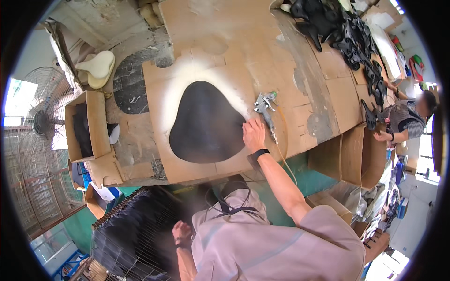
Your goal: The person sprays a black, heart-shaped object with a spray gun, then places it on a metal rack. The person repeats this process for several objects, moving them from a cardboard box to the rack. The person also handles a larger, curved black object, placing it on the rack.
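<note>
Left hand (181, 232) hangs low beside the person's torso, fingers curled in loosely, nothing visibly held; it sits over a dark wire rack (136, 234). Right hand (253, 134) is stretched out onto the bench, palm down, fingers resting flat on the cardboard sheet (197, 168), gripping nothing. A black wristband sits on that wrist.

Black saddle-shaped piece (206, 122) lies just left of the right hand, fingertips at its right edge or a hair off it, can't tell which. Well apart from the left hand. Piece is flat on the cardboard, matte black, narrow at top, wide and rounded at the bottom, ringed by a pale overspray halo.

Metal spray gun (266, 107) lies on the bench just beyond the right hand, unheld, hose trailing toward the bench edge.

Farther off: open cardboard box (91, 124) at left, pile of black parts (347, 33) at far right.
</note>
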The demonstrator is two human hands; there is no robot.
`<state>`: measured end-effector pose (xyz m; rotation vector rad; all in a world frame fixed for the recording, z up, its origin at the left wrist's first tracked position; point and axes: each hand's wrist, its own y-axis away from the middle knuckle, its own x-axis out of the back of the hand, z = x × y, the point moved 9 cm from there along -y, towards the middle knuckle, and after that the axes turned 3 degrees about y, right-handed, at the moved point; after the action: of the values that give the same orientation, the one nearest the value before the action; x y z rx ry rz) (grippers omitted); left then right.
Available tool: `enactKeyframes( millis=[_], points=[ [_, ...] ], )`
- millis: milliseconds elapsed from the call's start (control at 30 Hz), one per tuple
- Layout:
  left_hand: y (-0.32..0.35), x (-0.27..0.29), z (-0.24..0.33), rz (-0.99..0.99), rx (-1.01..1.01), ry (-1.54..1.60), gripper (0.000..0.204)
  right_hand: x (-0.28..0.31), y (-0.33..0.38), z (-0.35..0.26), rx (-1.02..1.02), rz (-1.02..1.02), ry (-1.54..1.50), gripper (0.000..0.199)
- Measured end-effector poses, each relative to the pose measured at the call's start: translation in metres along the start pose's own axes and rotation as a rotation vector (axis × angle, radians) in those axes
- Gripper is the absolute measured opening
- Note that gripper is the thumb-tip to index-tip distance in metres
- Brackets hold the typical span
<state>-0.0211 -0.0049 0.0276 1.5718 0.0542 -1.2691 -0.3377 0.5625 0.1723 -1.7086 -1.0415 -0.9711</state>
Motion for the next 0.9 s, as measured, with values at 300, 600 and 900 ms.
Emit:
enactKeyframes(
  millis=[300,600,900],
  points=[
    [-0.084,-0.211,0.102,0.477,-0.372,-0.953,0.039,0.028,-0.007,-0.023,-0.275,-0.021,-0.358,0.008],
    [-0.175,-0.352,-0.019,-0.212,0.339,-0.228,0.079,0.038,-0.039,-0.139,-0.571,-0.286,-1.393,0.026],
    [-0.184,-0.327,0.019,-0.095,-0.313,0.228,0.032,0.117,-0.031,-0.191,-0.388,-0.317,-1.468,0.024]
  ],
)
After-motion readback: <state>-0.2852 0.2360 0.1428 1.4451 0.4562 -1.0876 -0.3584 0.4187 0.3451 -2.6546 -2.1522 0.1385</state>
